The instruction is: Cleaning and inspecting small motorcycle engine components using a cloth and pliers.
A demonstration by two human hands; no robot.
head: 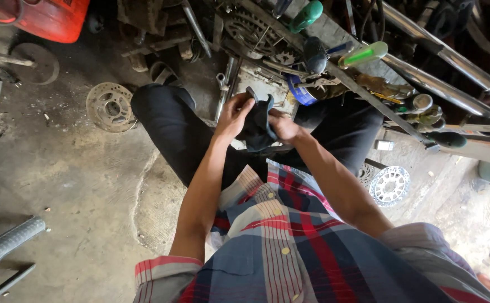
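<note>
2 hands (259, 120), 1 dark cloth (258, 130), 2 sprocket discs (109, 106), 2 chrome pipes (441, 53).

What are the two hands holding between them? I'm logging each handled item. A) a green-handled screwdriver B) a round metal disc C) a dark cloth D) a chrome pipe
C: the left hand and right hand both grip a dark cloth above the lap.

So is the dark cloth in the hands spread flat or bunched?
Bunched: the dark cloth is crumpled between the left hand and right hand.
</note>
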